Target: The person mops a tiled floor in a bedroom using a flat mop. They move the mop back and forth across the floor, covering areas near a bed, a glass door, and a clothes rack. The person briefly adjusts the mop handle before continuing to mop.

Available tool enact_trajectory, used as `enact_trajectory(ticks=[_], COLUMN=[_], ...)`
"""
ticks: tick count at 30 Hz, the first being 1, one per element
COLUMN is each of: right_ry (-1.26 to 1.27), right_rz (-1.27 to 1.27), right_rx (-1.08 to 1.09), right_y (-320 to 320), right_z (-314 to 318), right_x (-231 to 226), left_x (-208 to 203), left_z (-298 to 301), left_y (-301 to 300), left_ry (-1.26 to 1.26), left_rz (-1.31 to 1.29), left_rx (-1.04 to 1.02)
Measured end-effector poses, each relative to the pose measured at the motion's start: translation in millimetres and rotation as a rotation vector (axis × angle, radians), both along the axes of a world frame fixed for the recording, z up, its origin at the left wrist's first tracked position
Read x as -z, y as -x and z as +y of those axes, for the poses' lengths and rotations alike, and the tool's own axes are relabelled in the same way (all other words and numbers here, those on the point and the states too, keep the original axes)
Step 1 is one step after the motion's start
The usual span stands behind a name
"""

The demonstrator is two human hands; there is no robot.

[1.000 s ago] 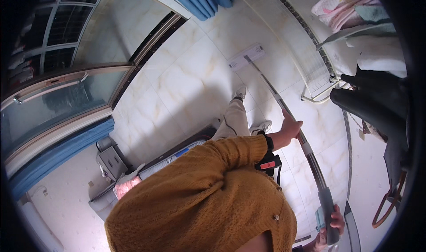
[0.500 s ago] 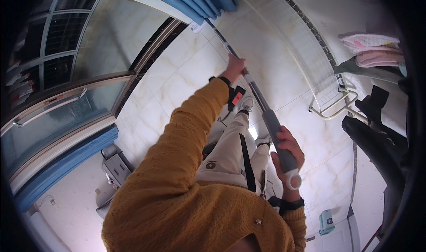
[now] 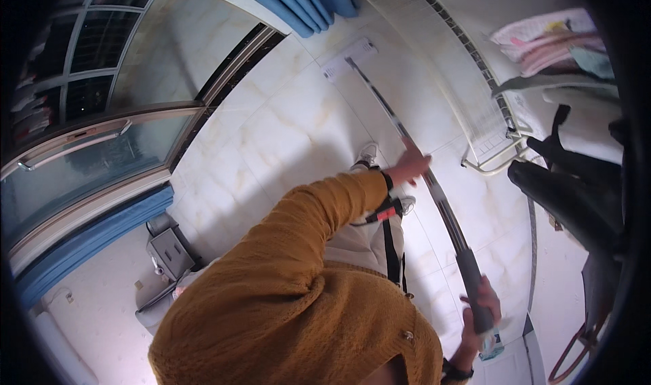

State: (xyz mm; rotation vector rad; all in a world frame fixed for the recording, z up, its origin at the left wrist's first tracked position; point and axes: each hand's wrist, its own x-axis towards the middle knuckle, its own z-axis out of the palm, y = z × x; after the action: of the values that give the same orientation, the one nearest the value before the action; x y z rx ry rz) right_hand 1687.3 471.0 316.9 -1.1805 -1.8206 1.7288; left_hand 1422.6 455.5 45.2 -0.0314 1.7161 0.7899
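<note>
A flat mop (image 3: 444,205) with a metal pole and a grey grip slants across the middle of the view. Its white rectangular head (image 3: 332,67) lies on the marble-look tiles, near the blue curtain. My left hand (image 3: 409,165) is closed round the pole about halfway along. Lower right, my right hand (image 3: 483,312) wraps the grey grip near its end and is slightly blurred. Both arms wear mustard knit sleeves, with dark bands at the wrists.
A glass sliding door (image 3: 102,154) and its track run along the left. Blue curtain (image 3: 298,2) hangs at the top. On the right stand a cream metal rack (image 3: 498,158), folded pink cloths (image 3: 542,39) and dark hanging items (image 3: 569,202). A grey box (image 3: 173,253) sits lower left.
The mop has been drawn back toward me and to the right. Its head has come out from under the curtain. Both hands have moved right and down with the pole.
</note>
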Motion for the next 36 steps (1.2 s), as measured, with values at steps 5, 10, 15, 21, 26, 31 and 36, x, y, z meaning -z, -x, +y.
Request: enact_trajectory(ticks=[5, 10, 15, 21, 26, 31, 36], right_ry=[-0.043, -0.293, -0.142, -0.097, -0.107, -0.119, -0.021], right_rz=[-0.187, -0.042, 0.029, 0.12, 0.251, 0.357, 0.228], right_rx=[0.078, 0.114, 0.228, 0.077, -0.039, 0.109, 0.147], right_y=[-112, -152, -135, 17, 154, 196, 149], right_z=[-5, -20, -21, -6, 20, 32, 24], right_x=[-78, -99, -66, 29, 114, 133, 110], left_x=[-60, -98, -74, -1, 44, 66, 53], left_z=[10, 9, 13, 44, 67, 81, 84], left_y=[-125, -171, -141, 24, 159, 196, 152], left_ry=[-0.037, -0.181, -0.144, -0.22, -0.323, -0.212, -0.074], left_rz=[-0.271, -0.422, -0.293, -0.223, -0.234, -0.04, 0.041], left_rx=[0.122, -0.109, -0.183, -0.491, -0.616, -0.394, -0.228])
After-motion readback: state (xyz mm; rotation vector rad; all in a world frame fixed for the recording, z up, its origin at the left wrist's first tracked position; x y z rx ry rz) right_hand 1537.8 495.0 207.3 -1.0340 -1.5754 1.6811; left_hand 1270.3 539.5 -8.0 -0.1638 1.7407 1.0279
